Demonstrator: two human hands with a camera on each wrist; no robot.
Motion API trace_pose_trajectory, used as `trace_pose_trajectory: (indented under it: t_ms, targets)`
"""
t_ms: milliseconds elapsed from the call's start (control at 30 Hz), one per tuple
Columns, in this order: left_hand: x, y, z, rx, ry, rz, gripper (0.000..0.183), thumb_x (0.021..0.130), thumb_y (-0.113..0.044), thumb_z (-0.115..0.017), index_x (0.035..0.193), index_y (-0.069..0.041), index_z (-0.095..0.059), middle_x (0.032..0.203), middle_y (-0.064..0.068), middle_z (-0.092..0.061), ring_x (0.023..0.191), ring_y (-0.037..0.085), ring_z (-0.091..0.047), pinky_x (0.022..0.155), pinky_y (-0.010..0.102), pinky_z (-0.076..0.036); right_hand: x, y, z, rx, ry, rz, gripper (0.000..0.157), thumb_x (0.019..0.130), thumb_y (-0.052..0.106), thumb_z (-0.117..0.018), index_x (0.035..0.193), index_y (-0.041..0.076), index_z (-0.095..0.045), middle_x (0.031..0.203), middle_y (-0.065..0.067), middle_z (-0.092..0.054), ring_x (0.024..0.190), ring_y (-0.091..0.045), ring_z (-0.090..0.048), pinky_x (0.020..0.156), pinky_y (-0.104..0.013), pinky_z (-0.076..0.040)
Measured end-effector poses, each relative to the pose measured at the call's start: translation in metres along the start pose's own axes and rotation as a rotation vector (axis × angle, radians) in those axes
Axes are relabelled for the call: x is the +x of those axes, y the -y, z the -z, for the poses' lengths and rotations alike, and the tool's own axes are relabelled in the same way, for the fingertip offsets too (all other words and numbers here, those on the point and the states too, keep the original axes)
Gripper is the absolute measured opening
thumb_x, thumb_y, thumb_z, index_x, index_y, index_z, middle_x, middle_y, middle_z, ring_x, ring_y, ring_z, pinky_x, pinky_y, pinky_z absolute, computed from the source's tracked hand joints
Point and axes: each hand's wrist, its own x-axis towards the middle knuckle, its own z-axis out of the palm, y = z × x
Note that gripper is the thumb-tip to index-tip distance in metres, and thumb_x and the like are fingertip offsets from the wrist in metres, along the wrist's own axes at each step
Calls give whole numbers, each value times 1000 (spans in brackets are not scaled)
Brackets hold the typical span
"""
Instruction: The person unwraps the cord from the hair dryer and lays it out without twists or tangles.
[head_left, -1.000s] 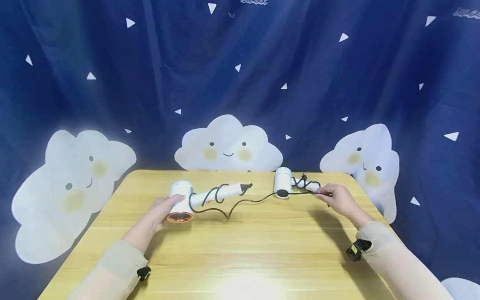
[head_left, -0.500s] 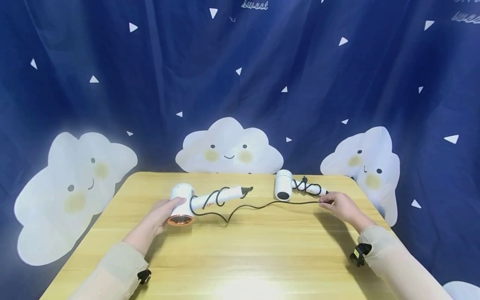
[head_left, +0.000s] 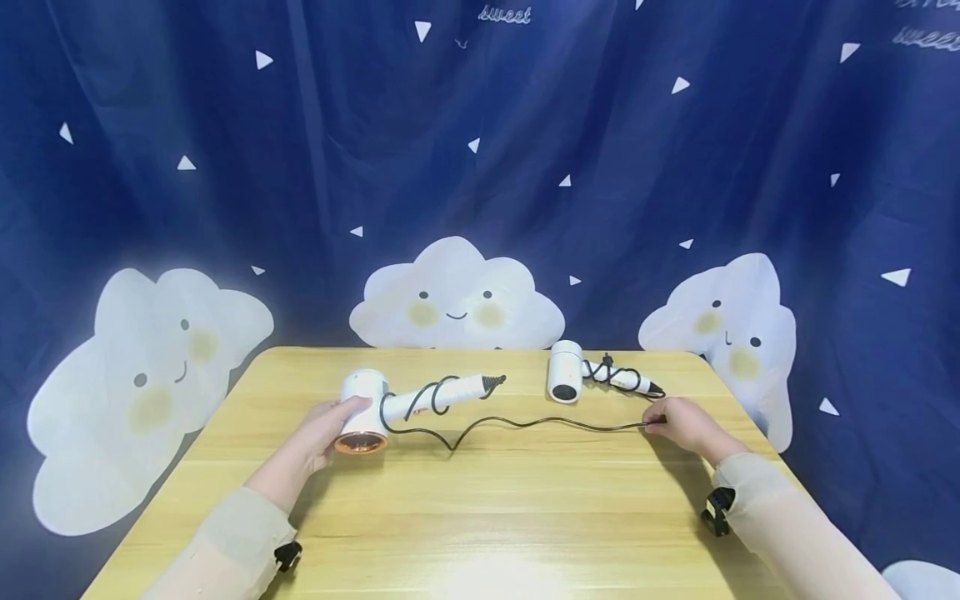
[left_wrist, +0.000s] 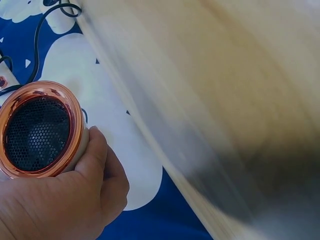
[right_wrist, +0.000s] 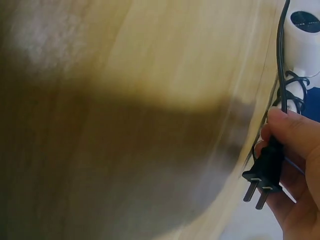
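My left hand (head_left: 318, 429) grips the head of a white hair dryer (head_left: 438, 391) with a copper-coloured ring (left_wrist: 75, 105) round its dark mesh end. A black cord (head_left: 517, 422) is looped loosely about that dryer's handle, then runs across to the right in a shallow wave. At its far end my right hand (head_left: 684, 423) pinches the cord by its two-pin plug (right_wrist: 267, 167), the metal prongs pointing away from the cord in the right wrist view. Just behind the right hand lies a second white hair dryer (head_left: 566, 372), its own cord wound tightly round the handle.
The wooden table (head_left: 465, 508) spans the foreground, with its rounded back corners in sight. Behind it hangs a dark blue curtain (head_left: 420, 158) printed with smiling clouds and small white triangles.
My right hand has drawn the plug end nearer and slightly right. The cord now hangs lower, apart from the second dryer it overlapped before. My left hand keeps its grip.
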Motion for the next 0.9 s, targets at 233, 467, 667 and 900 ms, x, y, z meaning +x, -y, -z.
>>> trace_pose_trajectory:
  t_ms: [233, 467, 667, 900]
  targets:
    - [2, 1, 0, -7, -5, 7, 62, 95, -37, -63, 132, 11, -47, 90, 6, -68, 79, 17, -67, 72, 29, -57, -1, -1, -2, -34, 1, 19, 18, 80, 5, -79, 74, 18, -70, 78, 8, -69, 70, -6, -58, 69, -37, -53]
    - [2, 0, 0, -3, -6, 13, 63, 95, -38, -63, 132, 10, -46, 90, 6, -68, 79, 17, -67, 72, 28, -56, -2, -6, -5, -41, 5, 9, 15, 80, 5, -80, 76, 18, -73, 83, 5, -71, 75, -10, -62, 73, -38, -54]
    - [2, 0, -1, -14, 1, 9, 62, 95, -36, -63, 132, 10, -46, 90, 6, -68, 78, 17, -68, 72, 28, -57, -1, -4, -5, -39, 17, -20, 12, 81, 6, -79, 77, 17, -74, 85, 5, -72, 78, -14, -65, 75, -41, -55]
    - [3, 1, 0, 2, 0, 11, 60, 96, -37, -62, 130, 10, -47, 90, 5, -67, 78, 16, -67, 72, 28, -56, 0, -1, -6, -57, 22, -34, 13, 80, 4, -80, 80, 17, -76, 86, 3, -74, 82, -19, -68, 77, -42, -56]
